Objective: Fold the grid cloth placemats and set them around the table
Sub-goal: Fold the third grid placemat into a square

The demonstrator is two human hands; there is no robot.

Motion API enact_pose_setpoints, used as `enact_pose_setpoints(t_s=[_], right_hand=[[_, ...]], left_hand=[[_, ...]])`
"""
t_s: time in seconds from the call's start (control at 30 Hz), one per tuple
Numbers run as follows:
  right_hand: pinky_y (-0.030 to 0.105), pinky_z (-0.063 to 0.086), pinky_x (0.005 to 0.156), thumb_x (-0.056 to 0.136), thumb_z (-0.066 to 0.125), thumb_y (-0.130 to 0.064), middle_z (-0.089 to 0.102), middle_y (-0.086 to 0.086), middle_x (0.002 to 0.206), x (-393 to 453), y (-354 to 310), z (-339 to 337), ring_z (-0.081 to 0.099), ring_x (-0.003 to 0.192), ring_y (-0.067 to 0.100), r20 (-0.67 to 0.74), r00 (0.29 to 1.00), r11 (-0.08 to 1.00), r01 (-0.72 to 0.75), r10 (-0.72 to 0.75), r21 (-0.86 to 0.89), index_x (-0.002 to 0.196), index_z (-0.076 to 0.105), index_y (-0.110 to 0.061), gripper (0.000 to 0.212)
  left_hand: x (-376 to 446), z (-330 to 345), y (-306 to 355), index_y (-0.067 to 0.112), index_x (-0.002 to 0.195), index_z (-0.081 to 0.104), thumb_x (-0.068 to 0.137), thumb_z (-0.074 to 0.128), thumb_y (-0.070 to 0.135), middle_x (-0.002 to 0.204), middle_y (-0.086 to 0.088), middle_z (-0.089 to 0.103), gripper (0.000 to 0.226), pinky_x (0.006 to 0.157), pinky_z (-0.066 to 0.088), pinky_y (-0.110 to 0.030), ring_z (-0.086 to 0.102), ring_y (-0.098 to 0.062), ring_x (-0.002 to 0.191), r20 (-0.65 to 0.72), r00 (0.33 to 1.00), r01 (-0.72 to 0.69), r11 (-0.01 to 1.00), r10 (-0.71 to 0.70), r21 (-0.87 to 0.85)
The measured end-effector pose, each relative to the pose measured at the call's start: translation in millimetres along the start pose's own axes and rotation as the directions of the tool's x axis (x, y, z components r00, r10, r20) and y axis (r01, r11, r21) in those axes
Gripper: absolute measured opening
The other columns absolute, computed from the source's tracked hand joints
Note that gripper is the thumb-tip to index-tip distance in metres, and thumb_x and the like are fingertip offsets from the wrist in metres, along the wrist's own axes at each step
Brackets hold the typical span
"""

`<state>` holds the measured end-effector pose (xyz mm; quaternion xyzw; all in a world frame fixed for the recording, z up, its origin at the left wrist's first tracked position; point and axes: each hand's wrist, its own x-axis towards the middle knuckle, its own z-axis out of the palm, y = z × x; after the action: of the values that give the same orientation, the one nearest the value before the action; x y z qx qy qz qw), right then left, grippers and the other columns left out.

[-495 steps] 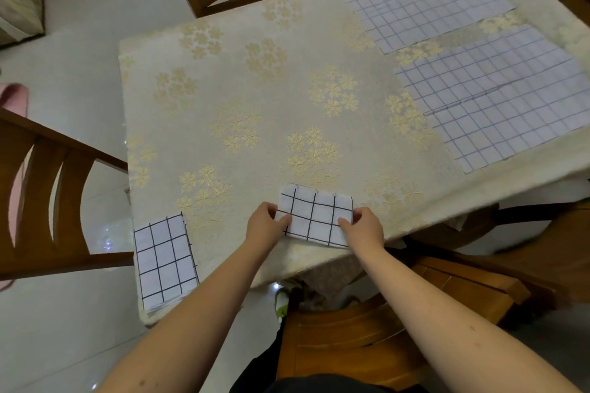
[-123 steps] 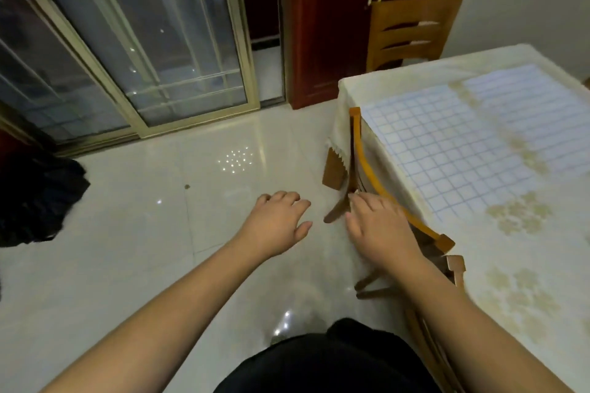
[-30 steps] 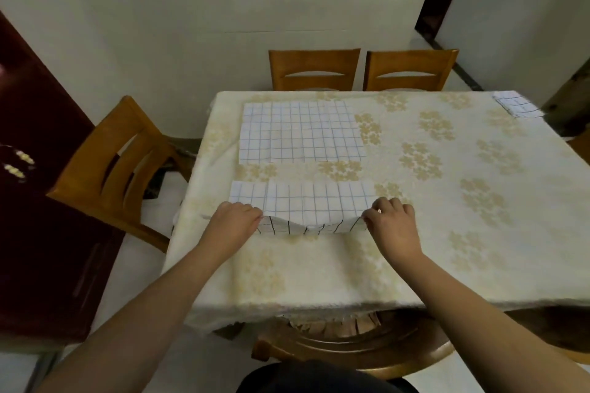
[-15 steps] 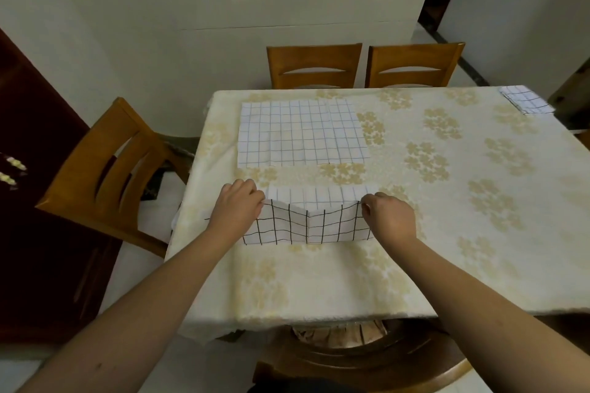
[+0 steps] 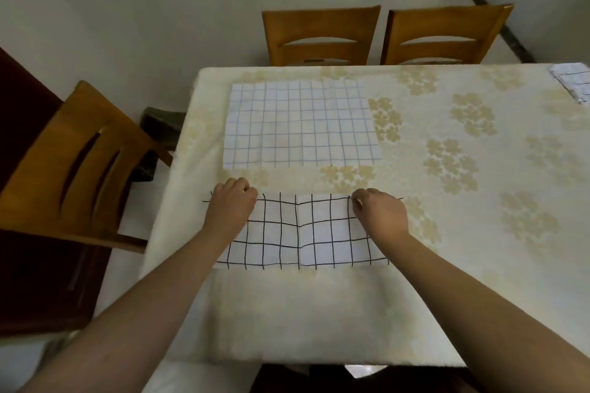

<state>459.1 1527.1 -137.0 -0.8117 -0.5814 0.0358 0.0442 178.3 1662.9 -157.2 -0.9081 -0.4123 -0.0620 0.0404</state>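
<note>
A white placemat with a black grid (image 5: pixel 303 233) lies folded in half on the table (image 5: pixel 319 313) in front of me, its fold line along the far edge. My left hand (image 5: pixel 231 206) pinches its far left corner and my right hand (image 5: pixel 380 217) pinches its far right corner. Beyond it a second grid placemat (image 5: pixel 300 124) lies spread flat, pale side up. A small folded placemat (image 5: pixel 573 81) rests at the table's far right corner.
A cream tablecloth with gold flowers covers the table. Two wooden chairs (image 5: pixel 322 37) (image 5: pixel 443 35) stand at the far side, and another wooden chair (image 5: pixel 73 169) stands at the left. A dark red cabinet (image 5: pixel 28 281) is at the lower left.
Both hands have drawn the near placemat's far edge toward me and laid it over the near half. The dark-grid side now faces up and the mat lies folded flat.
</note>
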Motion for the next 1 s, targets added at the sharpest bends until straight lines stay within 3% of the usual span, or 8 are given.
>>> enact_pose_setpoints(t_s=[0.13,0.33,0.53,0.6,0.7,0.83,1.0], right_hand=[[0.024,0.031,0.045,0.087,0.056,-0.014,0.062,0.005,0.068,15.9,0.4,20.0,0.058,0.056,0.031,0.031,0.999,1.0,0.005,-0.005,0.007,0.078,0.068,-0.015,0.015],[0.029,0.045,0.052,0.089,0.053,-0.015,0.065,0.006,0.077,32.5,13.4,49.7,0.062,0.065,0.03,0.112,0.993,1.0,-0.025,0.023,0.016,0.089,0.07,-0.015,0.017],[0.03,0.045,0.054,0.091,0.051,-0.016,0.068,0.007,0.085,44.1,20.8,67.5,0.064,0.071,0.031,0.116,0.993,0.999,-0.02,0.016,0.029,0.097,0.07,-0.015,0.02],[0.03,0.044,0.054,0.091,0.053,-0.015,0.068,0.008,0.087,46.0,18.1,71.9,0.064,0.072,0.033,0.079,0.997,0.996,-0.012,0.005,0.085,0.102,0.07,-0.013,0.02],[0.03,0.041,0.053,0.088,0.062,-0.014,0.067,0.01,0.082,39.9,10.9,77.5,0.063,0.069,0.033,-0.08,0.997,0.978,0.018,-0.002,0.207,0.115,0.066,-0.01,0.028],[0.038,0.047,0.069,0.089,0.058,-0.017,0.065,0.007,0.088,6.3,-12.9,85.7,0.06,0.078,0.027,-0.224,0.971,0.953,0.141,-0.081,0.266,0.121,0.061,-0.009,0.034],[0.039,0.038,0.103,0.094,0.046,-0.022,0.058,0.007,0.13,-55.2,-45.7,104.7,0.053,0.121,0.024,-0.173,0.946,0.908,0.314,-0.274,0.278,0.136,0.052,-0.011,0.044]], left_hand=[[14.3,21.3,-4.6,0.011,0.076,0.07,0.071,0.082,0.009,0.079,-0.007,0.059,0.013,0.061,0.045,-0.037,0.057,-0.029,0.071,0.001,1.0,0.006,0.999,-0.006,-0.043],[21.0,51.3,-7.4,0.01,0.073,0.069,0.065,0.084,0.006,0.076,-0.008,0.059,0.017,0.06,0.043,-0.035,0.058,-0.029,0.068,0.032,0.999,-0.005,0.998,0.007,-0.064],[19.1,71.5,-9.7,0.011,0.075,0.069,0.064,0.084,0.006,0.079,-0.007,0.058,0.019,0.062,0.042,-0.034,0.058,-0.029,0.072,0.082,0.996,0.044,0.997,-0.038,-0.068],[16.9,71.4,-7.1,0.011,0.085,0.07,0.066,0.081,0.006,0.085,-0.007,0.06,0.023,0.064,0.042,-0.036,0.058,-0.03,0.077,0.081,0.994,0.085,0.994,-0.079,-0.067],[10.4,65.3,6.4,0.011,0.115,0.065,0.075,0.073,0.011,0.11,-0.011,0.061,0.041,0.077,0.046,-0.043,0.058,-0.032,0.1,0.029,0.986,0.165,0.981,-0.163,-0.103],[-18.1,60.8,47.2,0.01,0.124,0.06,0.086,0.062,0.011,0.122,-0.01,0.059,0.037,0.094,0.044,-0.045,0.055,-0.029,0.115,-0.044,0.995,0.078,0.969,-0.091,-0.236],[-81.4,78.3,101.3,0.014,0.132,0.057,0.088,0.046,0.02,0.137,-0.004,0.055,0.046,0.108,0.034,-0.042,0.048,-0.023,0.13,0.057,0.998,-0.023,0.96,0.041,-0.279]])
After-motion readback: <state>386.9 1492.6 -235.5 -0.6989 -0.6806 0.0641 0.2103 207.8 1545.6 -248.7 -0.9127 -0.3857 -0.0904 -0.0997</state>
